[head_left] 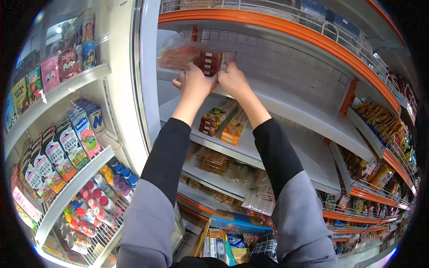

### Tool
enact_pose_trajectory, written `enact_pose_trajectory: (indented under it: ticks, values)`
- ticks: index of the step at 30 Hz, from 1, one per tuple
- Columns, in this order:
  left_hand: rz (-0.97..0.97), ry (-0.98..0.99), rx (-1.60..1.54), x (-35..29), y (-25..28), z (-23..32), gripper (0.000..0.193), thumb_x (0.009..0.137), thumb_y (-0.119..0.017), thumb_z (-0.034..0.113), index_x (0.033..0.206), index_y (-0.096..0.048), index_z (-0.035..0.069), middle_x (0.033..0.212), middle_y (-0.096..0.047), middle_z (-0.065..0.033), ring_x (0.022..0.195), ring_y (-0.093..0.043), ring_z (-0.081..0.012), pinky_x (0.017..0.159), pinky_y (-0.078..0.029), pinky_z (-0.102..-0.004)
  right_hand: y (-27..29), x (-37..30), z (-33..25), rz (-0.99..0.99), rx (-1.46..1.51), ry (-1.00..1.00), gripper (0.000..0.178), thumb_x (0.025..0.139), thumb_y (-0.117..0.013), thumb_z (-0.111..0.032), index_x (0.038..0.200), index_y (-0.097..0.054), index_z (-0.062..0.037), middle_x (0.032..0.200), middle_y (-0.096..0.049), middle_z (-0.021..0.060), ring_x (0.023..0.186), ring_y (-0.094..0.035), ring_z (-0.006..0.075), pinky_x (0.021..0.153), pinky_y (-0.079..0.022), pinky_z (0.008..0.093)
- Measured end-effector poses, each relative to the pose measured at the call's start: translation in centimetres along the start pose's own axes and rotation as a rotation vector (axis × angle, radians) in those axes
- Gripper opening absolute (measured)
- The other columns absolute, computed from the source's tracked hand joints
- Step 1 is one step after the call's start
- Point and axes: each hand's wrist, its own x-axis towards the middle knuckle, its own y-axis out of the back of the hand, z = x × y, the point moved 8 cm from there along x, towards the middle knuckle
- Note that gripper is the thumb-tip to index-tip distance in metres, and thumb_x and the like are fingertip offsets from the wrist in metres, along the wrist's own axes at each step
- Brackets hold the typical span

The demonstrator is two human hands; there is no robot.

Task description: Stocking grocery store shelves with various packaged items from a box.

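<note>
A stack of small dark brown boxes with pale labels (209, 61) stands on the upper white shelf. My left hand (195, 82) is closed on the stack's lower left side, its outer fingers curled. Against the right side my right hand (232, 80) is closed too, with its fingertips by a clear wrapper (229, 57). Both hands nearly meet at the front of the stack. Left of the boxes lie clear plastic packs with orange-brown contents (178, 56), somewhat blurred. On the shelf below are yellow-and-brown boxes (212, 120) and an orange-yellow pack (234, 128).
At left a glass-fronted fridge holds milk cartons (56, 154) and small bottles (100, 203). An orange shelf edge (277, 22) runs above my hands. Snack packs (380, 120) fill racks at right. Below, near my body, stands an open box of mixed packages (241, 225).
</note>
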Motion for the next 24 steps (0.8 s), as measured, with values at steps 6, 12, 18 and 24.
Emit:
enact_pose_trajectory:
  ticks: [6,12,18,24]
  values:
    - [-0.115,0.136,0.062,0.6,-0.9,-1.0,0.079,0.059,-0.067,0.051,0.109,-0.046,-0.007,0.107,-0.055,-0.0217,0.111,-0.040,-0.0375,0.089,-0.021,-0.0553,-1.4,0.2,1.2,-0.104,-0.067,-0.086,0.056,0.069,-0.048,-0.020,0.115,-0.037,0.0102,0.106,-0.052,0.0328,0.103,-0.049,0.0442,0.089,-0.039,0.0418]
    - [-0.182,0.131,0.056,1.0,-1.1,-0.3,0.072,0.059,-0.069,0.047,0.105,-0.052,-0.006,0.106,-0.056,-0.0204,0.111,-0.041,-0.0374,0.086,-0.021,-0.0618,-1.2,1.2,2.6,-0.105,0.156,-0.115,0.072,0.067,-0.050,-0.018,0.126,-0.022,0.0116,0.113,-0.049,0.0313,0.112,-0.045,0.0384,0.091,-0.038,0.0371]
    - [-0.125,0.017,0.099,1.3,-0.3,0.4,0.067,0.056,-0.072,0.047,0.096,-0.057,-0.004,0.100,-0.059,-0.0192,0.104,-0.049,-0.0359,0.088,-0.022,-0.0589,1.6,-0.6,2.5,0.038,0.309,-0.166,0.069,0.074,-0.048,-0.016,0.130,-0.014,0.0064,0.106,-0.056,0.0252,0.103,-0.052,0.0360,0.088,-0.040,0.0358]
    - [-0.108,0.003,0.195,0.1,1.4,1.1,0.061,0.056,-0.070,0.045,0.091,-0.058,-0.002,0.092,-0.061,-0.0192,0.091,-0.058,-0.0307,0.091,-0.020,-0.0536,2.3,-7.0,0.3,-0.025,0.791,-0.068,0.033,0.082,-0.041,-0.006,0.115,-0.042,0.0006,0.094,-0.059,0.0110,0.087,-0.056,0.0163,0.078,-0.045,0.0277]
